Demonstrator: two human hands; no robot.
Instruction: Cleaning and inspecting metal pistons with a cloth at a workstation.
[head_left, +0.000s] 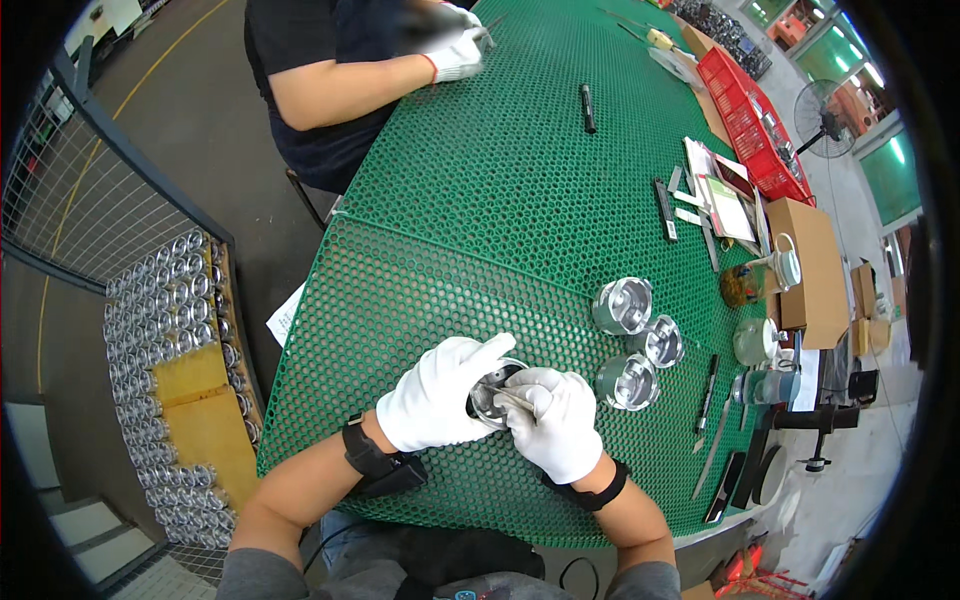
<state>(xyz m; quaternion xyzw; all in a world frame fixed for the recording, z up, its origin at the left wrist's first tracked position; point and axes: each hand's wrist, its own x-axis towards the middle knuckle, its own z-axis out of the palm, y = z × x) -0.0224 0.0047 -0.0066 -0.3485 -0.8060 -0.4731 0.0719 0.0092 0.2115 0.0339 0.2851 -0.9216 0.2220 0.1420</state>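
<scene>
A silvery, cup-shaped metal part (pixel 486 398), which looks like an engine piston, is tilted with its hollow side up over the green mat. My left hand (pixel 435 393), in a white glove, is wrapped round its left side. My right hand (pixel 562 425), also gloved, is closed at the right rim, fingertips pinched over the opening. Those fingertips look grey, and I cannot make out whether they hold a small tool. Right of my hands stand three similar pistons: one far (pixel 622 306), one in the middle (pixel 662 343) and one near (pixel 628 382).
The table wears a green honeycomb mat (pixel 440 270). Across it are a co-worker's gloved hands (pixel 458 58) and a black marker (pixel 587 108). Along the right lie papers (pixel 725 200), jars (pixel 755 342), a pen (pixel 707 392) and a red crate (pixel 750 125). Many pistons fill a pallet (pixel 205 400) at left.
</scene>
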